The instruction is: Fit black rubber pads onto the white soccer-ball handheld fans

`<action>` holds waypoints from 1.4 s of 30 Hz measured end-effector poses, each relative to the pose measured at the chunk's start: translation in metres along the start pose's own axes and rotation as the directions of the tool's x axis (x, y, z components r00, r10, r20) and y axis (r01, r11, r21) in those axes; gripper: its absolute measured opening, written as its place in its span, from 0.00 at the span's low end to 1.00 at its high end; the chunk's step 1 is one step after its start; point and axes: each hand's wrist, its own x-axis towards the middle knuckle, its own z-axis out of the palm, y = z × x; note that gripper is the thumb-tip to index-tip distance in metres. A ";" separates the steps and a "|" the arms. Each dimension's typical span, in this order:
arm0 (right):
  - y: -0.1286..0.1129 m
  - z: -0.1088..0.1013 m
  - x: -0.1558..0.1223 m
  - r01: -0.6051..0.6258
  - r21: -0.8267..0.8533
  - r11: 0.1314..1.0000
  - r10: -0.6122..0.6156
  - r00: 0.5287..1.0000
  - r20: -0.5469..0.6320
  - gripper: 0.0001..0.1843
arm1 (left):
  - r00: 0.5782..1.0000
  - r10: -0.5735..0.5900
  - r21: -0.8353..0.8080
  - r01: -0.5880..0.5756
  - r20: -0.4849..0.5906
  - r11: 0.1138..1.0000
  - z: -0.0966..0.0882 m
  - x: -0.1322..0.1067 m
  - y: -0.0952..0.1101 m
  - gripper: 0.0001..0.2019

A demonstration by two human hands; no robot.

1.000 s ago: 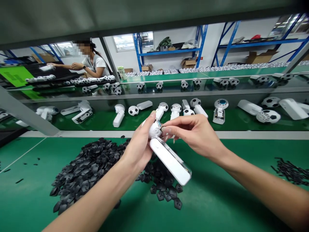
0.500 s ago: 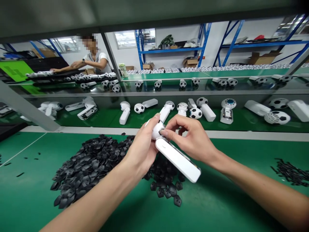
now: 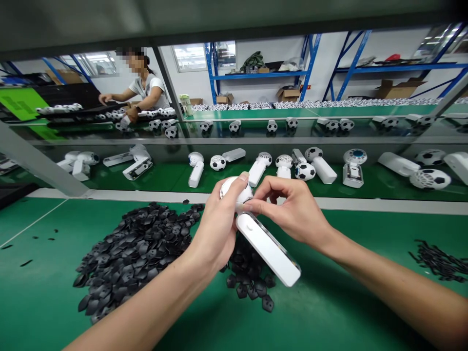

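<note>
Green workbench (image 3: 36, 302), black pieces (image 3: 131, 253), left hand (image 3: 215, 229), right hand (image 3: 292, 209) holding white fan (image 3: 268, 251)

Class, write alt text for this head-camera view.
The left hand grips a white handheld fan at its round head while the right hand touches it, above a heap of small black parts on a green workbench. Rows of football-patterned fans sit on a shelf behind, and a co-worker works beyond.

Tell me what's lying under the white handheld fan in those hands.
Under the white handheld fan lies a heap of black pentagonal pieces on a green mat. The fan and left hand cover the heap's middle, so that part cannot be seen.
</note>
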 end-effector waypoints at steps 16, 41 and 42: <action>0.001 -0.008 0.001 0.106 -0.147 0.984 -0.102 0.994 0.031 0.33 | 0.977 0.201 0.201 -0.212 0.075 0.956 0.001 -0.006 0.000 0.15; -0.002 0.005 -0.018 0.372 -0.210 0.904 -0.361 0.928 0.088 0.23 | 0.962 0.238 0.238 -0.264 0.133 0.935 0.001 -0.010 -0.003 0.18; 0.000 0.006 -0.018 0.395 -0.246 0.885 -0.385 0.919 0.087 0.24 | 0.963 0.238 0.222 -0.262 0.127 0.939 0.002 -0.010 -0.003 0.18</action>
